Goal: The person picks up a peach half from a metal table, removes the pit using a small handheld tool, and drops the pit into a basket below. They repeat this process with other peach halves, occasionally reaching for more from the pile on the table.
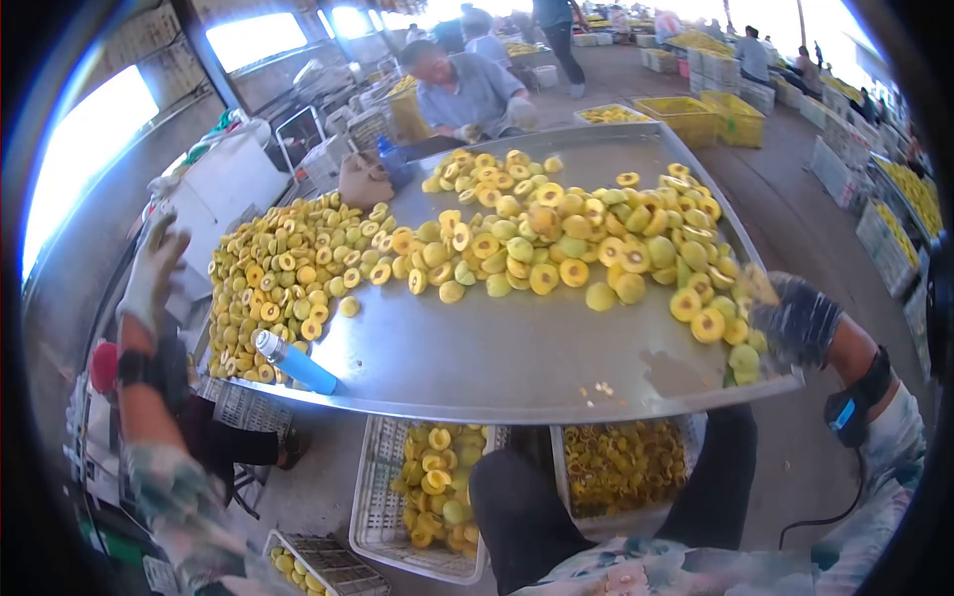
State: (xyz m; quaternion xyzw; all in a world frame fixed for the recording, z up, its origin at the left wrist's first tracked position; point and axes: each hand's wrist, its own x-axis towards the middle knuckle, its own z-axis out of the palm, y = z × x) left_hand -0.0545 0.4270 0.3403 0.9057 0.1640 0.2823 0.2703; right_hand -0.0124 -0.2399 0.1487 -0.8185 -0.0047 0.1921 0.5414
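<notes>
My left hand, in a pale glove, is raised off the table's left side with its fingers apart and nothing in it. At the right edge, my right hand, in a dark patterned glove, is beside the heap of halved yellow-green stone fruit. Its fingertips are blurred over the fruit, and I cannot tell whether they grip a piece. Many halves show brown centres. A bigger pile of halves covers the left side of the metal table. A blue bottle with a white cap lies on its side near the front edge.
Under the table are a crate of fruit halves and another crate of darker scraps. Across the table sits a person, near a brown bag and a blue bottle. Yellow crates stand behind.
</notes>
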